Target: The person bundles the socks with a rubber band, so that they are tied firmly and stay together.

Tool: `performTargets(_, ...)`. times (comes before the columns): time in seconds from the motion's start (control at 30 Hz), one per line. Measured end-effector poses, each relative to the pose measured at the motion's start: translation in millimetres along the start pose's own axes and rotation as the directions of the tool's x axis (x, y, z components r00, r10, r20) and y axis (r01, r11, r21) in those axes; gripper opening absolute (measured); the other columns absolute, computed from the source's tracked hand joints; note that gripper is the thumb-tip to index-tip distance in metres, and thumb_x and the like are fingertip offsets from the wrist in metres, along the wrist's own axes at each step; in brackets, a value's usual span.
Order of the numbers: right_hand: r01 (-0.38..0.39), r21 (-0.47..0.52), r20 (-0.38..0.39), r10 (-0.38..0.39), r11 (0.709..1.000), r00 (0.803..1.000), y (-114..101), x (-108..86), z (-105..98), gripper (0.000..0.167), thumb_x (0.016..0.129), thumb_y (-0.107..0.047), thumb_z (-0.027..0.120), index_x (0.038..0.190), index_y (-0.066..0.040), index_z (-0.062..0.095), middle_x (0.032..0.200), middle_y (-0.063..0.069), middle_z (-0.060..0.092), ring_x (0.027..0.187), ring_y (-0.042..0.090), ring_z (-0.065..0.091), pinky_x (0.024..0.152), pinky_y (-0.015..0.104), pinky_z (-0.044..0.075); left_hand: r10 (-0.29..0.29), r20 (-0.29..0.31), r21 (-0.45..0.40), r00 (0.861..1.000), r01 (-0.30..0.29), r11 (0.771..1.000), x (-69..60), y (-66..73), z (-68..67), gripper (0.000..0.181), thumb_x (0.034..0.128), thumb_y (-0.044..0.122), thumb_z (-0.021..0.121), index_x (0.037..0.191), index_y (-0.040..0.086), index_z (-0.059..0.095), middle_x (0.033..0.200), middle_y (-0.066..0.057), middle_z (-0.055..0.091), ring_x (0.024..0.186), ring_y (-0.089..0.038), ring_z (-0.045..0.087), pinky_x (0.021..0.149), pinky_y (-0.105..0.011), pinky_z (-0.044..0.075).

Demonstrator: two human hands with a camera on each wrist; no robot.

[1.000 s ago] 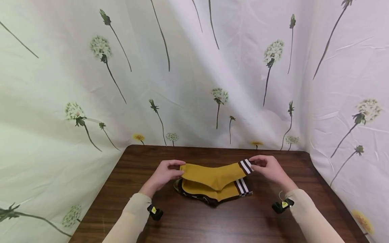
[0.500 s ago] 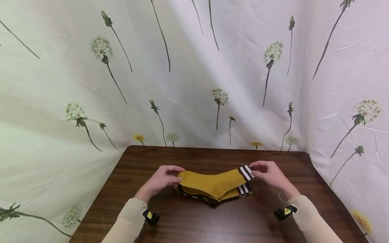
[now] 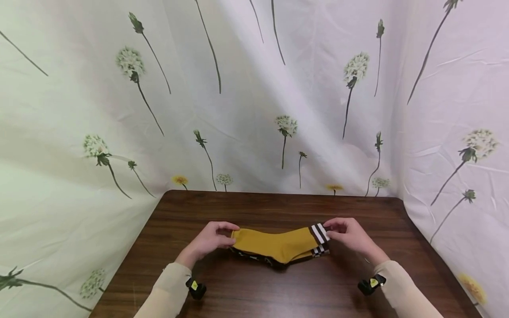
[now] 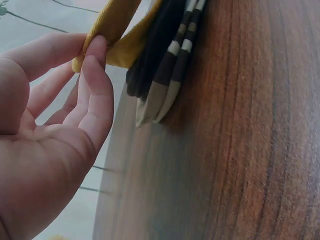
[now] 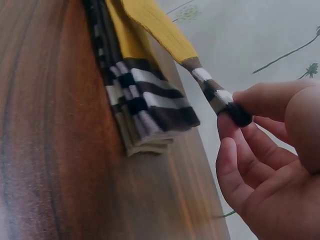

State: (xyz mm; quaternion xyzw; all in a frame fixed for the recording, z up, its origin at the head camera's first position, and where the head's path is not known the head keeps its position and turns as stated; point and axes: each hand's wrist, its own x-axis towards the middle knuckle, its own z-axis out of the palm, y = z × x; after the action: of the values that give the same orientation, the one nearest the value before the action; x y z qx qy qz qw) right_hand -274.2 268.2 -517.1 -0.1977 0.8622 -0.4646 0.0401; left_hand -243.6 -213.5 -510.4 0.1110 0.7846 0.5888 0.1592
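- Left hand [image 3: 210, 240] is pinching the toe end of a mustard yellow sock [image 3: 264, 243] between thumb and fingertips.
- Right hand [image 3: 351, 234] has the other end, thumb and fingers nipped onto the striped cuff [image 3: 319, 234], which is dark brown with white bands.
- So that sock is stretched sideways between the two hands, heel bend pointing toward the person, right above a little stack of socks.
- Both wrist views show its ends up off the stack, with a gap under each.
- Next one down is another yellow sock [image 5: 129, 37], same sort of brown-and-white cuff.
- Under that there's dark stuff with pale checks, and a beige toe [image 4: 156, 99] poking out; can't tell exactly how many socks are in there.
- The stack lies on a dark wood-grain surface [image 3: 254, 293], roughly in the middle.
- Cream sleeves [image 3: 167, 287] on both arms, plus a small black gadget [image 3: 196, 289] at each wrist.
- Backdrop is a white dandelion-print curtain [image 3: 246, 115] behind and along the sides.
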Motion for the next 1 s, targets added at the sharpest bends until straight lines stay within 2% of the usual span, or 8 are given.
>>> performTargets(0.07, -0.017, -0.007, 0.001, 0.017, 1.000, 1.000, 2, -0.8, 2, 0.020, 0.095, -0.012, 0.079, 0.114, -0.008, 0.078, 0.105, 0.005, 0.075, 0.086, 0.013, 0.065, 0.074, 0.027, 0.056, 0.005, -0.005, 0.012, 1.000, -0.005, 1.000, -0.3, -1.0, 0.0, 0.039, 0.0939, 0.006, 0.078, 0.130, -0.003, 0.069, 0.133, -0.022, 0.065, 0.094, -0.020, 0.070, 0.083, -0.037, 0.061)
performTargets(0.27, 0.017, -0.048, 0.020, -0.016, 0.999, 1.000, 3, -3.4, 6, 0.018, 0.095, -0.010, 0.077, 0.113, -0.008, 0.078, 0.105, 0.004, 0.075, 0.090, 0.011, 0.066, 0.079, 0.027, 0.055, 0.003, -0.034, 0.036, 0.999, -0.002, 0.999, 1.1, -6.6, -0.4, 0.037, 0.0932, 0.006, 0.078, 0.129, 0.000, 0.071, 0.131, -0.020, 0.067, 0.097, -0.021, 0.070, 0.082, -0.036, 0.061)
performTargets(0.57, 0.031, -0.071, 0.035, -0.029, 0.997, 0.999, 8, -5.2, 10, 0.017, 0.094, -0.011, 0.078, 0.111, -0.011, 0.077, 0.096, 0.000, 0.072, 0.084, 0.011, 0.064, 0.074, 0.027, 0.053, -0.001, -0.059, 0.055, 0.998, 0.005, 0.998, 2.5, -14.4, -3.4, 0.037, 0.0925, 0.008, 0.080, 0.128, 0.003, 0.072, 0.133, -0.019, 0.066, 0.098, -0.022, 0.070, 0.082, -0.037, 0.061)
performTargets(1.0, 0.045, -0.072, 0.061, -0.041, 0.996, 0.997, 15, -8.5, 14, 0.016, 0.094, -0.008, 0.078, 0.110, -0.010, 0.077, 0.094, 0.001, 0.073, 0.079, 0.010, 0.064, 0.068, 0.027, 0.053, -0.018, -0.070, 0.036, 0.997, 0.020, 0.999, -0.4, -18.5, -2.5, 0.039, 0.0928, 0.008, 0.079, 0.131, 0.002, 0.070, 0.133, -0.019, 0.066, 0.103, -0.022, 0.069, 0.085, -0.041, 0.061)
